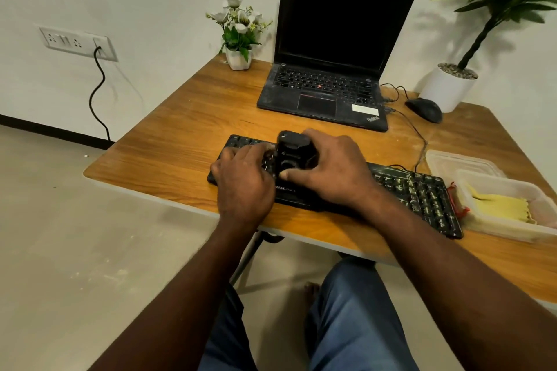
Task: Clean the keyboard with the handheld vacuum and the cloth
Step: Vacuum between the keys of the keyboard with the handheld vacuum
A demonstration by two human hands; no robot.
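Observation:
A black, dusty keyboard (416, 193) lies across the near edge of the wooden table (180, 135). A small black handheld vacuum (294, 150) stands on the keyboard's left half. My right hand (328, 172) grips the vacuum from the right, thumb at its front. My left hand (244, 178) rests on the keyboard's left end, its fingertips touching the vacuum's left side. A folded yellow cloth (500, 205) lies in a clear plastic container (512, 229) at the table's right edge.
An open black laptop (325, 93) sits behind the keyboard, with a black mouse (425, 110) to its right. A small flower pot (238, 57) and a large white plant pot (446, 87) stand at the back. A container lid (452, 159) lies by the container.

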